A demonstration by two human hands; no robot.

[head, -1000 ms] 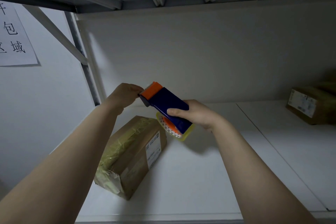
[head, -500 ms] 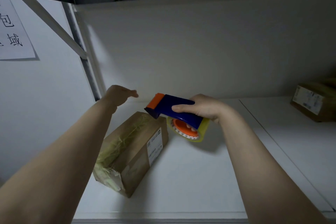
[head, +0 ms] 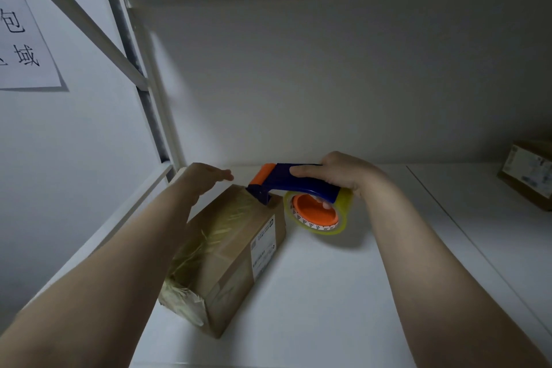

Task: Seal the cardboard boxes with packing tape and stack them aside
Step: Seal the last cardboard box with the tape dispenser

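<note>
A brown cardboard box point(head: 236, 251) with wrinkled clear tape along its top and a white label on its side lies on the white shelf point(head: 328, 293). My right hand point(head: 343, 175) grips a blue and orange tape dispenser point(head: 286, 181) carrying a yellowish tape roll point(head: 316, 215). The dispenser's front end touches the far top edge of the box. My left hand point(head: 206, 176) hovers flat with straight fingers just above and behind the box's far left corner, holding nothing.
A second labelled cardboard box point(head: 528, 173) sits at the far right of the shelf. A white back wall, a metal upright point(head: 149, 116) with a diagonal brace, and an upper shelf enclose the space. A paper sign point(head: 24, 39) hangs on the left wall.
My right hand lowered the dispenser from mid-air onto the far edge of the box. My left hand let go of the dispenser's front and opened flat over the box's far corner.
</note>
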